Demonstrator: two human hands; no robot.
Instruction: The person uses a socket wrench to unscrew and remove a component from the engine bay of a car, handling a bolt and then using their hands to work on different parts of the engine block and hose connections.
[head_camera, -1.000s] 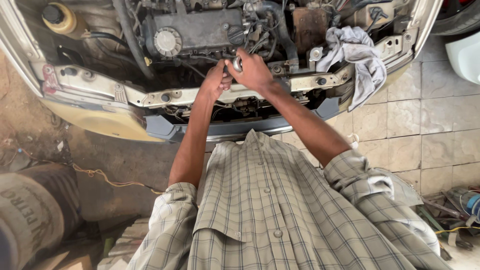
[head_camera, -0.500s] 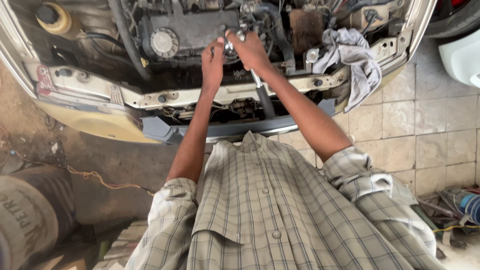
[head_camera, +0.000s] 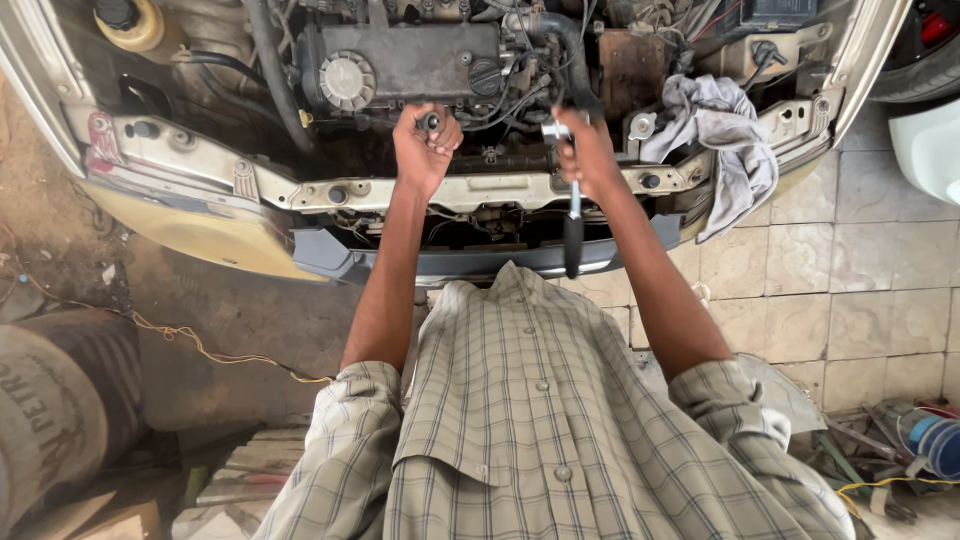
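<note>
I lean over the open engine bay (head_camera: 420, 60) of a car. My left hand (head_camera: 425, 148) is raised in front of the engine and pinches a small dark round socket-like piece (head_camera: 431, 122) in its fingertips. My right hand (head_camera: 588, 152) grips the metal head of a ratchet wrench (head_camera: 573, 225). The wrench's black handle hangs straight down over the front crossmember (head_camera: 300, 190). The two hands are about a hand's width apart.
A grey rag (head_camera: 725, 145) is draped over the right end of the crossmember. A yellow-capped reservoir (head_camera: 130, 20) sits at the far left. A drum (head_camera: 55, 400) stands at my left. Tools and wire (head_camera: 900, 450) lie on the tiled floor at the right.
My hands were together at the wrench head over the engine. They have parted: the left moved left holding the small dark piece, the right moved right with the wrench.
</note>
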